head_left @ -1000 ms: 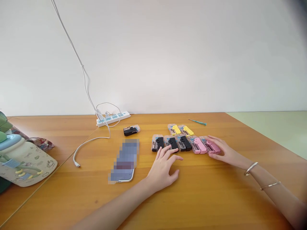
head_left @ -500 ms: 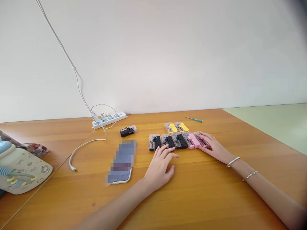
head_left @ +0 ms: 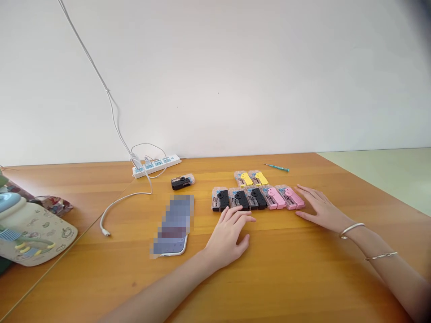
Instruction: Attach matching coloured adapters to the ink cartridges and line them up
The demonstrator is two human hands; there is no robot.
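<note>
In the front row lie three black plastic-wrapped devices, each with a round dial-like part, and two pink ones: the left pink pack and the right pink pack. Behind them sit two yellow packs, side by side. My left hand rests on the table with its fingers spread, the fingertips by the lower edge of the black packs. Just right of the right pink pack is my right hand, open and holding nothing. Whether its fingertips still touch the pack I cannot tell.
A single black pack lies apart at the left, above a phone. A white power strip with a loose cable stands by the wall. A teal screwdriver lies at the back; a decorated bag-like item is at far left.
My right hand has come off the right pink pack and moved right, uncovering it. My left hand keeps its pose beside the black packs. The whole view has shifted slightly.
</note>
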